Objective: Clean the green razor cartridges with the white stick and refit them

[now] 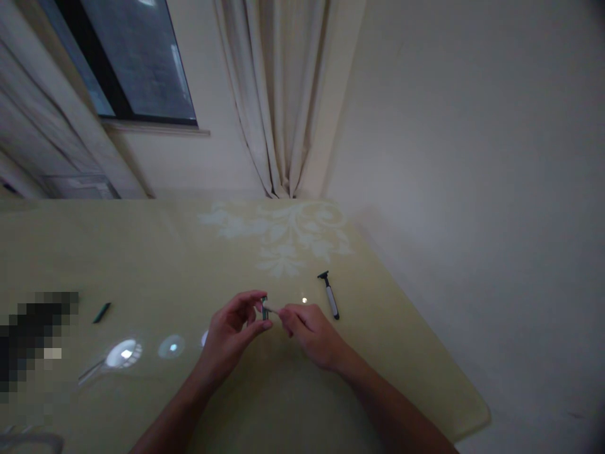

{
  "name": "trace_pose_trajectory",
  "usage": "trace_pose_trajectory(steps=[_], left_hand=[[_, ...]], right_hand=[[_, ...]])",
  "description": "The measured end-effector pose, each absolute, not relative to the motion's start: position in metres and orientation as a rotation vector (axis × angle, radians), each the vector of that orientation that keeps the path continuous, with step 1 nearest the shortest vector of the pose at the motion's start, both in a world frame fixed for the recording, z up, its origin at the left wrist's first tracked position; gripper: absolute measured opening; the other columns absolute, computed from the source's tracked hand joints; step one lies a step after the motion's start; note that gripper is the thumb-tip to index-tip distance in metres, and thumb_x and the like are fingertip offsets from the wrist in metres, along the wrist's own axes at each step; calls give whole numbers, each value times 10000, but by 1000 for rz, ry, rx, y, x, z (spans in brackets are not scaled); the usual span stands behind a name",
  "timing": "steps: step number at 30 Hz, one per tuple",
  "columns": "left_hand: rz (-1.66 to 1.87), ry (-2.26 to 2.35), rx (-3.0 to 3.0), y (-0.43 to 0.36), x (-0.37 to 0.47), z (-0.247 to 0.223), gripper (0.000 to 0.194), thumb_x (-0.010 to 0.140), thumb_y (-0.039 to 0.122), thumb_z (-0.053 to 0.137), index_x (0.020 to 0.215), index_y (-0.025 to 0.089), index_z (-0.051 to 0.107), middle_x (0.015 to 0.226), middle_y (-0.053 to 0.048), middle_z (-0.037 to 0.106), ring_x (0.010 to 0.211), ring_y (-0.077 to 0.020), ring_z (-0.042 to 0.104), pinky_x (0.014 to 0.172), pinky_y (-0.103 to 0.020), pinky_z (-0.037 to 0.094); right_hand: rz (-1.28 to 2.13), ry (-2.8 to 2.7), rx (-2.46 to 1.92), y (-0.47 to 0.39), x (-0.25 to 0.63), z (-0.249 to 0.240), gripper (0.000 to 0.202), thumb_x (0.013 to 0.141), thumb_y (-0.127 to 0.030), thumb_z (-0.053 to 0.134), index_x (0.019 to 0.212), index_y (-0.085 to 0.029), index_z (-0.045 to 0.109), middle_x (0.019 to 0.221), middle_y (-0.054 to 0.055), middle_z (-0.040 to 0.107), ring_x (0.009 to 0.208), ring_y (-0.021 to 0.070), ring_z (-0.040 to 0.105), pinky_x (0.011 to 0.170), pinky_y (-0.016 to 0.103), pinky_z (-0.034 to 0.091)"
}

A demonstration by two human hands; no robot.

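Observation:
Above the table, my left hand pinches a small dark green razor cartridge by its two ends, between thumb and fingertips. My right hand is closed around a thin pale stick, whose tip meets the cartridge's face. Most of the stick is hidden in my fingers, so its kind is unclear. To the right of my right hand, a razor with a grey and black handle lies on the glossy table, its head pointing away from me.
A small dark green strip-like piece lies on the left of the table. Beyond it is a blurred-out dark patch. A wall borders the right side; curtains and a window stand behind the far edge.

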State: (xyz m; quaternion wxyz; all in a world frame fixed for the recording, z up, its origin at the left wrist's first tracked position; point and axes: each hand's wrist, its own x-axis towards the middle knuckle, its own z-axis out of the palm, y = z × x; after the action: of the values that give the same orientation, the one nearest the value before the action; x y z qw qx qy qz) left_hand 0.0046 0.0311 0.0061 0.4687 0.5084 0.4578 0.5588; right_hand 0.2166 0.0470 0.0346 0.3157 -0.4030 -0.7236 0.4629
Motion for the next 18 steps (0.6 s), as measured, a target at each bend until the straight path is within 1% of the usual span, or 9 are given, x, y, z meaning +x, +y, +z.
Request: trace_pose_trajectory(steps=[6, 11, 15, 18], left_hand=[[1358, 1112, 1198, 32, 5, 6, 456, 715, 283, 956, 1135, 215, 792, 834, 6, 666, 661, -120, 547, 613, -226, 466], [1358, 1095, 1178, 33, 7, 9, 459, 699, 284, 958, 1120, 202, 794, 818, 0, 655, 674, -130, 557, 617, -229, 477], [1346, 1099, 1187, 33, 8, 11, 432, 713, 272, 939, 1116, 203, 800, 817, 4, 659, 656, -122, 549, 610, -225, 468], [1349, 1102, 1212, 32, 8, 12, 430, 714, 253, 933, 1120, 207, 801, 801, 10, 658, 668, -128, 561, 627, -232, 481]], right_hand=[[1135, -1876, -1145, 49, 217, 34, 637, 1088, -680, 374, 683, -201, 490, 640, -22, 460, 633, 146, 441, 621, 296, 304], [1222, -1915, -1056, 47, 216, 32, 609, 1096, -656, 392, 708, -200, 501, 654, -27, 458, 629, 140, 429, 611, 290, 302], [1159, -1873, -1116, 48, 216, 31, 615, 1098, -654, 380, 692, -203, 478, 645, -26, 449, 634, 145, 434, 619, 294, 300], [1184, -1855, -1099, 47, 215, 33, 614, 1096, -658, 380, 693, -205, 476, 652, -24, 447, 638, 147, 430, 621, 295, 304]])
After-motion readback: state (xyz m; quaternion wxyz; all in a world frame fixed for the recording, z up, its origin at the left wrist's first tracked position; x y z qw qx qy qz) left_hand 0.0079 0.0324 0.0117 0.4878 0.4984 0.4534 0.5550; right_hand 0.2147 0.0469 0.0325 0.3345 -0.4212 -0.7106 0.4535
